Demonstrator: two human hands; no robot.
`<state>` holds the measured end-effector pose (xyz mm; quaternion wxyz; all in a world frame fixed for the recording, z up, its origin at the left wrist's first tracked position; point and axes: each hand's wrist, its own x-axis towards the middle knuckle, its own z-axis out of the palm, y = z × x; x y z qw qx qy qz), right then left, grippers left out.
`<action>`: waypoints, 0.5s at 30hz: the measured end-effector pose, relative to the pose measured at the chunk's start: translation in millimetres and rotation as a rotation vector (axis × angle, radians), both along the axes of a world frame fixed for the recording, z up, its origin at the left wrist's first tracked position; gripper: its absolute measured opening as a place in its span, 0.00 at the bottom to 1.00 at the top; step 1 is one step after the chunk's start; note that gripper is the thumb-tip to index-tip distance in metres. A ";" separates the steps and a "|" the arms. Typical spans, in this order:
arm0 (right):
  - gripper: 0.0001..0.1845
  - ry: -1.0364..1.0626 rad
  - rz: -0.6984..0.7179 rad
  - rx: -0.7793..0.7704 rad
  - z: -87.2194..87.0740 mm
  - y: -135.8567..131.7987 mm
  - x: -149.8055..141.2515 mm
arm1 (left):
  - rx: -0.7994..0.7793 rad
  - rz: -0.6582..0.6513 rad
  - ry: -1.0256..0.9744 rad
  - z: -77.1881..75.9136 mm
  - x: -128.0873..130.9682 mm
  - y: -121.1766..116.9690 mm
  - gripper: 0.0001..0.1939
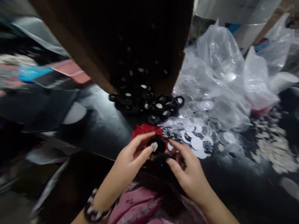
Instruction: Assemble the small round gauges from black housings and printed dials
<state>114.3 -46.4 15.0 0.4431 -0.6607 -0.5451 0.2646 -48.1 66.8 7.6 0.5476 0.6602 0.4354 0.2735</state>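
My left hand (137, 152) is closed on a round black piece (160, 144), with the thumb on a whitish patch on its face. Close by on the right, my right hand (184, 158) has curled fingers, its thumb against something dark that I cannot make out. Just beyond my hands lies a heap of small red pieces (146, 129). Beside them are printed black-and-white discs (207, 146) and plain white discs (196, 143). Farther back is a pile of round black pieces (158, 105), many with whitish patches like the one in my hand.
A large dark box (112, 40) stands tilted, its opening toward the pile. Clear round discs (190, 124) and crumpled clear plastic bags (219, 59) lie to the right. Small beige pieces (273, 149) are spread at far right. At left lies a dark flat sheet (51, 109).
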 end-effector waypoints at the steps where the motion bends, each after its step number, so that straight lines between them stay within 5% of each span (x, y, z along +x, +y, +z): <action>1: 0.18 -0.014 0.019 -0.021 4.6 -2.0 0.6 | -0.053 -0.044 0.001 -2.0 -2.4 -13.3 0.19; 5: 0.12 -0.107 0.140 -0.124 14.9 -13.7 17.8 | -0.382 0.008 -0.100 -24.7 -8.0 -41.2 0.19; 7: 0.12 -0.277 0.029 -0.169 14.3 -20.0 36.1 | -0.564 0.080 -0.173 -31.4 -4.2 -46.6 0.21; 11: 0.20 -0.713 -0.200 -0.295 3.5 -22.1 76.1 | -0.839 0.103 -0.410 -23.1 10.9 -54.7 0.21; 15: 0.14 -0.702 -0.169 -0.186 -0.8 -20.5 90.0 | -1.031 -0.004 -0.567 -14.1 19.7 -58.6 0.17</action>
